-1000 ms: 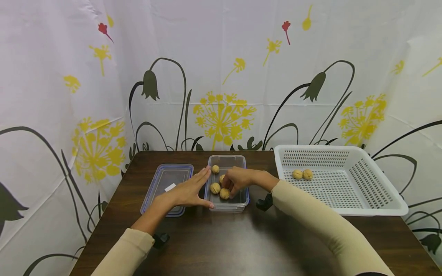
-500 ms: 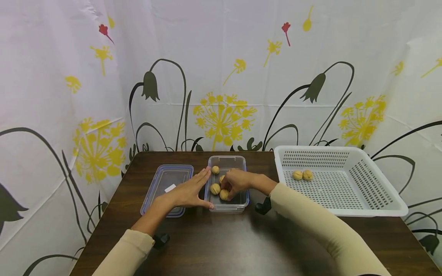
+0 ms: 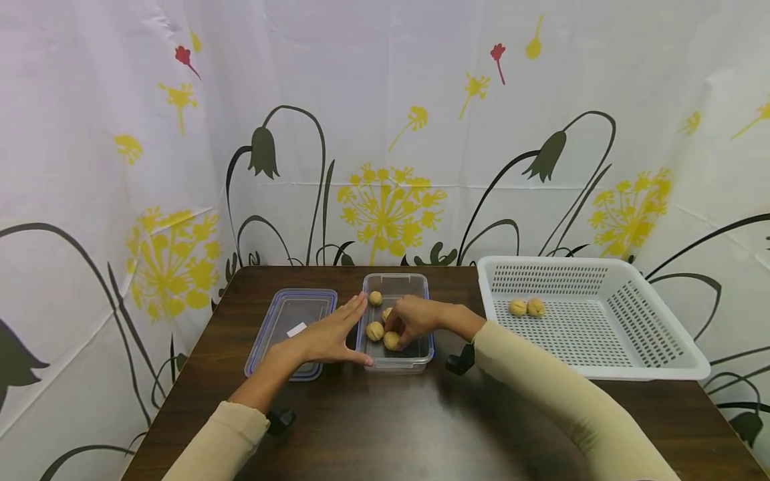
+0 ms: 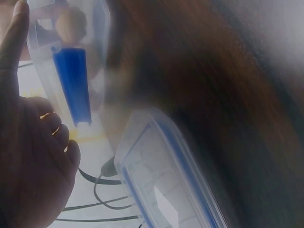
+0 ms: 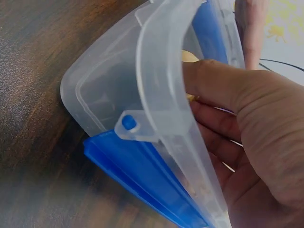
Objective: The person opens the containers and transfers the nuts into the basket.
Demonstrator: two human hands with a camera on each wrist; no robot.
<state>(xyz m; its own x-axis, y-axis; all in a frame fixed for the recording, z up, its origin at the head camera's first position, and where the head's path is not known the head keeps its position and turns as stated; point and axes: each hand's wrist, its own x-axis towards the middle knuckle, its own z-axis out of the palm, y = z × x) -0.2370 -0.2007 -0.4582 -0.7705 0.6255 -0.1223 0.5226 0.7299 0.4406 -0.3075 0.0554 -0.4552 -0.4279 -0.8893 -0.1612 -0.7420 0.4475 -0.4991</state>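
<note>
A clear plastic food container [image 3: 402, 365] with blue side clips stands on the table, several walnuts inside. My right hand [image 3: 418, 314] reaches down into it, thumb and fingers pinching a walnut [image 3: 392, 341] near the front. Just left of that one lies another walnut [image 3: 374, 331]; a third walnut [image 3: 375, 298] is farther back, and one more is partly hidden by my fingers. With fingers straight, my left hand [image 3: 327, 335] rests along the container's left side, thumb at its front left corner. In the right wrist view, the pinched walnut [image 5: 190, 57] is mostly hidden behind my thumb.
The container's lid [image 3: 287, 317], blue-edged with a white label, lies on the dark table [image 3: 373, 427] to the left. At the right stands a white perforated basket [image 3: 601, 372] holding two walnuts [image 3: 527, 307]. A flower-patterned curtain [image 3: 385, 87] hangs behind the table.
</note>
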